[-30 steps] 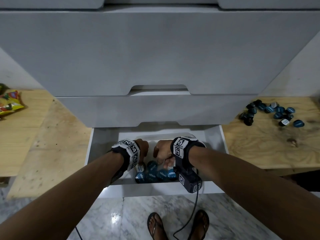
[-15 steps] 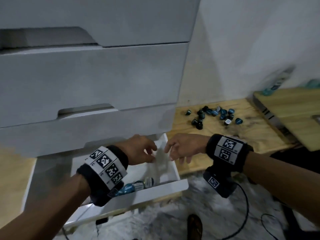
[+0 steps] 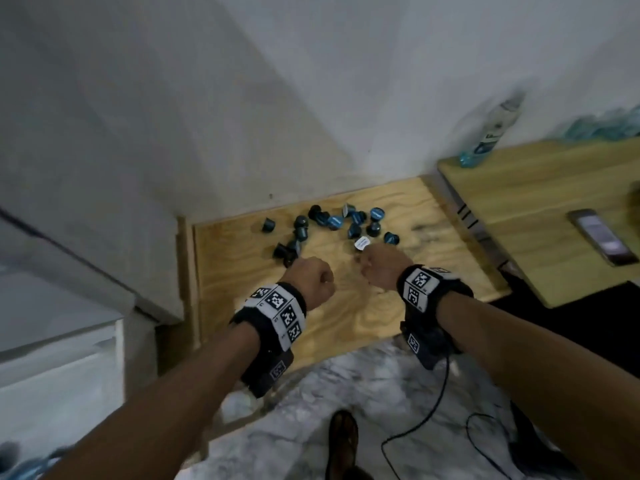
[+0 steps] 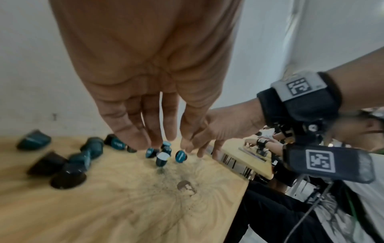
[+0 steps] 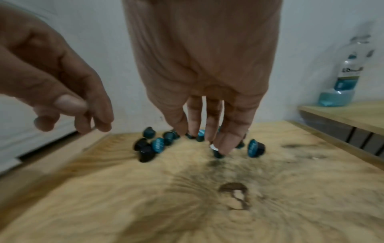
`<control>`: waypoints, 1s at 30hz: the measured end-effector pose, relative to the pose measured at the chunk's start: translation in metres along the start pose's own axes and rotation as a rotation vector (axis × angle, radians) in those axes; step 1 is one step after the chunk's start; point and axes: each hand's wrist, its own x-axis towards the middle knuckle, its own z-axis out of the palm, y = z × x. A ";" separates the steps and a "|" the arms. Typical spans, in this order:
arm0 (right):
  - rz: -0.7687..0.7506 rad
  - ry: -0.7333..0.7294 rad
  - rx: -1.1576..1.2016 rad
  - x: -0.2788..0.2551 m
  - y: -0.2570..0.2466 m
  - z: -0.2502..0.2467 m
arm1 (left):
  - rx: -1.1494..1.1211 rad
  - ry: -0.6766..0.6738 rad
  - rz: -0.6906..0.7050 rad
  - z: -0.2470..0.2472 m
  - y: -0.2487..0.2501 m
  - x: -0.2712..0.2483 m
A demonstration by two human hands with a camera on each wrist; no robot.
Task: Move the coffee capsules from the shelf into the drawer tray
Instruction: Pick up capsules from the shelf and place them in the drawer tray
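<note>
Several dark and blue coffee capsules lie scattered on the wooden shelf by the wall. One capsule with a white lid stands nearest my right hand. In the right wrist view, my right hand points its straight fingers down, with the fingertips at that white-lidded capsule. My left hand hovers just left of it, close to the dark capsules. In the left wrist view, the left hand hangs relaxed and holds nothing. The white drawer is blurred at the lower left.
The white cabinet stands left of the shelf. A higher wooden table on the right carries a bottle and a phone. A black cable and a sandalled foot are on the marble floor.
Both hands left the drawer and swung right to the capsules on the shelf. The view turned with them, so the drawer now sits at the left edge.
</note>
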 end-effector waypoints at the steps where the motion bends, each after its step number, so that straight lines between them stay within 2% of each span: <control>1: 0.024 0.056 0.018 0.014 0.016 -0.002 | -0.035 0.029 -0.030 0.010 0.007 0.023; 3: 0.100 0.144 0.078 0.042 0.046 -0.002 | -0.106 0.116 -0.093 0.027 0.021 0.066; 7: 0.204 0.210 0.199 0.091 0.087 0.006 | -0.165 0.262 -0.165 0.059 0.041 0.140; 11: 0.157 0.244 0.206 0.116 0.100 0.017 | -0.065 0.264 -0.171 0.085 0.049 0.179; 16: 0.071 0.263 0.143 0.121 0.104 0.025 | 0.025 0.266 -0.113 0.093 0.054 0.186; 20: 0.023 0.234 0.143 0.105 0.103 0.018 | -0.049 0.211 -0.162 0.086 0.052 0.168; 23: -0.036 0.239 0.193 0.077 0.090 0.006 | -0.168 0.256 -0.159 0.071 0.054 0.133; 26: -0.117 0.273 0.263 0.035 0.062 -0.010 | -0.282 0.283 -0.110 0.045 0.058 0.080; 30: -0.252 0.269 0.418 -0.034 0.011 -0.029 | -0.427 0.243 -0.063 0.002 0.055 -0.011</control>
